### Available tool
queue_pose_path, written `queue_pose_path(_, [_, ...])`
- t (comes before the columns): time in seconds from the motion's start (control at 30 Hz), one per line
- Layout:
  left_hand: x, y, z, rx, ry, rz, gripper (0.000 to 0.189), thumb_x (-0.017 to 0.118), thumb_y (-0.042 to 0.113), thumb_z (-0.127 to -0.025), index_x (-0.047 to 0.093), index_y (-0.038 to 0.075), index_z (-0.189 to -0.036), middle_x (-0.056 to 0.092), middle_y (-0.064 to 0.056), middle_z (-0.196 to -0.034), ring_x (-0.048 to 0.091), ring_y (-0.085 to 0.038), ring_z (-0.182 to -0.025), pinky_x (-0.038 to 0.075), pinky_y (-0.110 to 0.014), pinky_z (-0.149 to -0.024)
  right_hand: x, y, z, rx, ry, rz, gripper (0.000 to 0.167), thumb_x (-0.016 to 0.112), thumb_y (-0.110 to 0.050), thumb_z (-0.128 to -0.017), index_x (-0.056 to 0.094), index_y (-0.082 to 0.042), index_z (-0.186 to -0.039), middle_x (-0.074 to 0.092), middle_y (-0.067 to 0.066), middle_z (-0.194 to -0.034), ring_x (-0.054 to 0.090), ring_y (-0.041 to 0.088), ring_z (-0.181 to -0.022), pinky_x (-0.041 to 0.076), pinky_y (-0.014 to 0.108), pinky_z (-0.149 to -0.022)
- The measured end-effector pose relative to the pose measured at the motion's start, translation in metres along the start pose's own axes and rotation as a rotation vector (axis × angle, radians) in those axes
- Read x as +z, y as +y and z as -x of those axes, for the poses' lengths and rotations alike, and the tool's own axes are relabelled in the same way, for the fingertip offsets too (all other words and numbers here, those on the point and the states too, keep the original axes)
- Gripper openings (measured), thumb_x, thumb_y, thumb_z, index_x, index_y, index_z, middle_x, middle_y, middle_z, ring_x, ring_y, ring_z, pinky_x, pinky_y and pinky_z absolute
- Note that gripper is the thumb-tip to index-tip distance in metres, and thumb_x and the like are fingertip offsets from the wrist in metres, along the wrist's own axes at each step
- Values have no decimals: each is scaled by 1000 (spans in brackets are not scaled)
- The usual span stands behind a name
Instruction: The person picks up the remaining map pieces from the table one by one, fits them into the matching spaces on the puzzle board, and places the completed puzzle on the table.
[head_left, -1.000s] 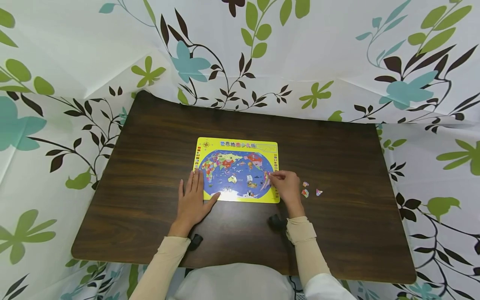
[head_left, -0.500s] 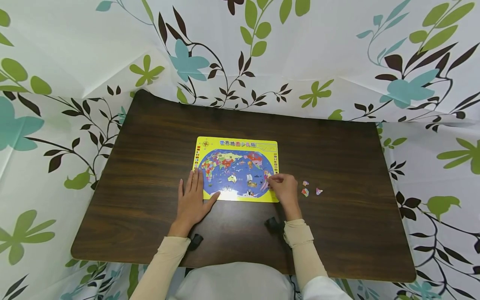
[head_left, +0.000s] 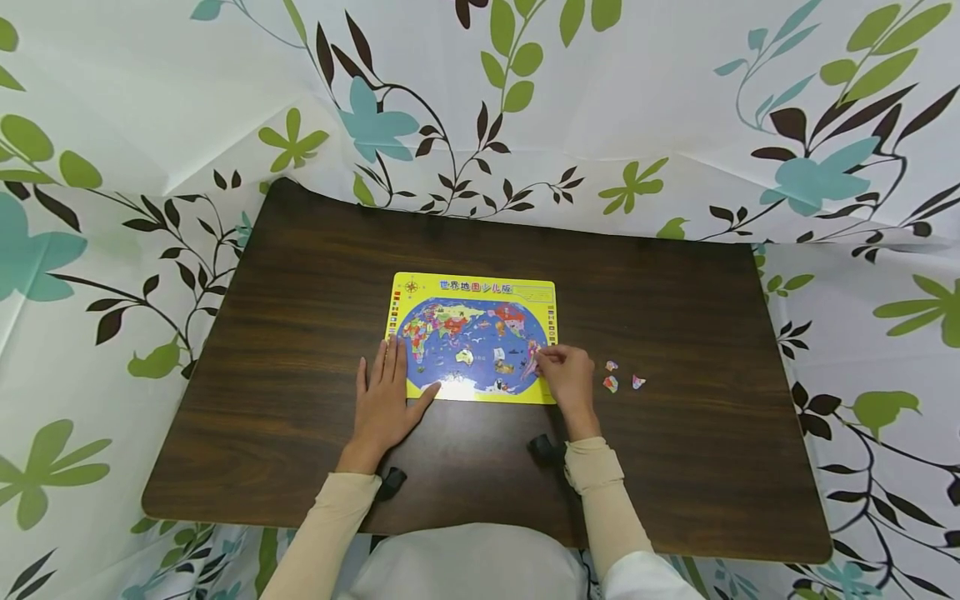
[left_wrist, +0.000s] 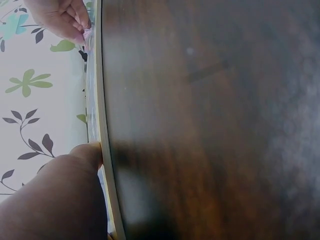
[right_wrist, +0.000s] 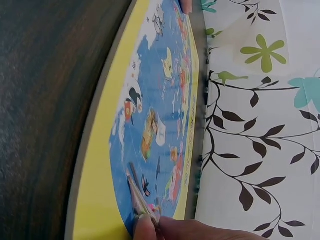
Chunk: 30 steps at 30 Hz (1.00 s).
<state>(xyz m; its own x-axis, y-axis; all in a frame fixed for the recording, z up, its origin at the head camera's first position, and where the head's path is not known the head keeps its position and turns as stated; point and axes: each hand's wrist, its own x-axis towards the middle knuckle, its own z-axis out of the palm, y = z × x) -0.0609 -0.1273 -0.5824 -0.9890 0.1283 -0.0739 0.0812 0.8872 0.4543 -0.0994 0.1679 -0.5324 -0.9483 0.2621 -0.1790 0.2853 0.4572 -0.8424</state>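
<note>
A yellow-bordered world map puzzle board (head_left: 480, 285) with a blue sea lies on the dark wooden table. My left hand (head_left: 384, 404) rests on its lower left edge with the fingers stretched out and the thumb spread; the left wrist view shows part of this hand (left_wrist: 65, 190) at the board's edge. Over the right side of the map, my right hand (head_left: 572, 379) pinches a small, pinkish puzzle piece (right_wrist: 136, 192) between thumb and finger. The piece stands tilted, its narrow end close to the blue sea; the fingers cover its other end.
Several loose puzzle pieces (head_left: 611, 383) lie on the table (head_left: 697, 400) just right of the right hand. A leaf-patterned curtain (head_left: 540, 108) hangs behind and beside the table. Dark wrist cameras (head_left: 543, 448) sit beside both wrists.
The right hand and wrist have shifted slightly left, with the fingers staying over the right side of the map. The left hand stays in place on the board.
</note>
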Motion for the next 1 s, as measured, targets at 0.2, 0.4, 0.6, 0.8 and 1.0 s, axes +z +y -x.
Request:
queue_pose_path(0.2, [-2,2,0,0,3,9,101,56,63,-97,10,4,-166,8,-16,-173,1,-31,-160,-7,-59,-124,1,-2,3,-12,-1,42,17,76,-7,-93,76,9,-100,75,21,-88,75,28,-73,60,29,-63])
queue_pose_path(0.4, [-3,2,0,3,8,10,101,56,63,-97,10,4,-166,9,-16,-173,2,-32,-160,-7,-60,-124,2,-2,7,-52,1,169,18,80,-9,-88,78,5,-100,75,15,-87,66,25,-75,50,30,-62])
queue_pose_path(0.6, [-2,2,0,3,6,13,101,56,62,-97,10,4,-166,9,-16,-173,2,-33,-160,-6,-60,-123,7,0,10,-92,-12,238,16,80,-7,-89,78,3,-100,73,12,-86,63,24,-74,47,32,-64])
queue_pose_path(0.8, [-1,1,0,4,4,15,101,55,63,-98,10,4,-166,9,-16,-173,1,-32,-160,-7,-60,-124,9,2,13,-102,-24,260,18,79,-9,-90,78,2,-104,70,12,-88,59,25,-76,45,32,-65])
queue_pose_path(1.0, [-1,1,0,9,11,15,101,56,62,-97,11,4,-166,9,-17,-173,2,-33,-160,-5,-61,-123,8,3,14,-127,-21,289,28,81,-11,-90,77,4,-113,68,14,-90,59,26,-77,45,34,-65])
